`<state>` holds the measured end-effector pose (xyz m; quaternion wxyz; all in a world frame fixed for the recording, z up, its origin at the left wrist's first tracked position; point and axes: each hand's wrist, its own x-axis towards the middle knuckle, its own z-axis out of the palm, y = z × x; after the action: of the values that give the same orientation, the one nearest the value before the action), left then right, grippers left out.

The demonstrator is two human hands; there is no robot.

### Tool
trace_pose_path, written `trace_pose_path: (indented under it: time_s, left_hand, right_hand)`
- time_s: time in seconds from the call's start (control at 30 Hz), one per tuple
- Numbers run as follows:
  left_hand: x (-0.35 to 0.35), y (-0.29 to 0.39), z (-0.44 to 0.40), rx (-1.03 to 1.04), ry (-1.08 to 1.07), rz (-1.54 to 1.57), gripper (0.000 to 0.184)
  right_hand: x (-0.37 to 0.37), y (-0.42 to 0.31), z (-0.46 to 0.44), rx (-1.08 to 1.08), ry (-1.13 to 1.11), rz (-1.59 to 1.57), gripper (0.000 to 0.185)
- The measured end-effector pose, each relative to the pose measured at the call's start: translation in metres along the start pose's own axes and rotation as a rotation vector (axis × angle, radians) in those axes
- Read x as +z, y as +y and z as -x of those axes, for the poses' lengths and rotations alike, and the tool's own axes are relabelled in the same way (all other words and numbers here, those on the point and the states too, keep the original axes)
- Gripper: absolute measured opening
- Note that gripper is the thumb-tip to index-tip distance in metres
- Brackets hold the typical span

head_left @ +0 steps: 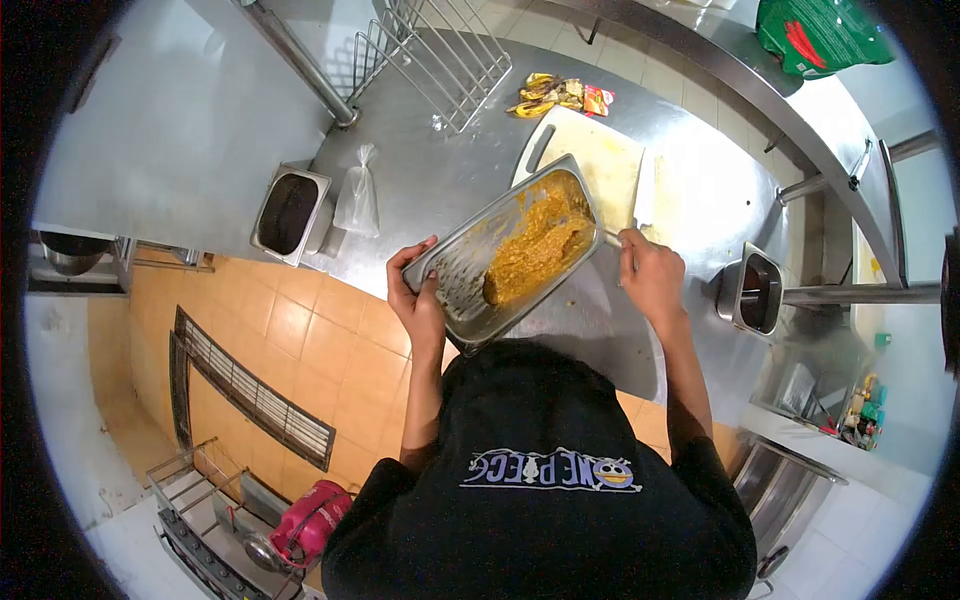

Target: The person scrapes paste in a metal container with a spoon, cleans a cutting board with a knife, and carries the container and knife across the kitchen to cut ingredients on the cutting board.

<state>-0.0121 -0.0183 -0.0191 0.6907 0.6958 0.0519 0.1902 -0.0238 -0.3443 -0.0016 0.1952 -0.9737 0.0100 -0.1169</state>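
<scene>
Left hand (418, 298) grips pan (480, 232); right hand (648, 270) grips utensil (613, 241). Apparent step: working the mash (540, 250) between the hands. Next stroke likely calls for a steady pan.

At the grey steel bench (450, 165), three rectangular steel pans (470, 230): one central, one at ten o'clock, one at three. One bare left hand (414, 302) and one bare right hand (655, 278), two altogether. One silver-bladed knife (645, 195) at two, one tied clear plastic bag (357, 203) at ten.
</scene>
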Motion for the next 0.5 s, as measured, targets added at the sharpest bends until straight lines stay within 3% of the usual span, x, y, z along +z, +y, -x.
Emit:
trace_pose_path:
  time_s: [0.23, 0.3, 0.5]
  left_hand:
    - [-0.001, 0.002, 0.002, 0.026, -0.024, -0.006, 0.041]
    - [-0.001, 0.005, 0.002, 0.028, -0.015, -0.027, 0.042]
    - [0.001, 0.016, 0.002, 0.061, 0.002, -0.018, 0.039]
  right_hand:
    - [0.023, 0.001, -0.005, 0.009, -0.166, 0.080, 0.014]
    - [0.023, -0.013, 0.006, 0.084, -0.275, -0.207, 0.016]
    - [0.078, -0.020, 0.027, 0.081, -0.365, -0.630, 0.020]
